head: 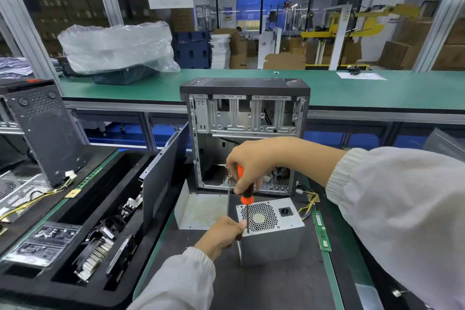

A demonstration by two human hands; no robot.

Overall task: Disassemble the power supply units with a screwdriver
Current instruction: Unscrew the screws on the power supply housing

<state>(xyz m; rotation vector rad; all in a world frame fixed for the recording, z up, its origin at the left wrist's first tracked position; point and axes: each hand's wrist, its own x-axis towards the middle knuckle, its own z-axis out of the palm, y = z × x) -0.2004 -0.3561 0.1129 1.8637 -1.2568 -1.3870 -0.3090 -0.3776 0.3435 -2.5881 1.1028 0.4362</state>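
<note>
The grey sheet-metal power supply box (273,230) stands on the dark worktop (264,284), looking rigid and heavy. The left hand (221,235) grips its corner; the right hand (254,165) grips the orange-and-black screwdriver (245,191), tip at the corner screw.

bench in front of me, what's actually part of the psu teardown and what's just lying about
In use: power supply unit, screwdriver held by right hand, left hand steadying the unit.

Lying about: open computer case, memory stick, parts tray, plastic bag.
</note>
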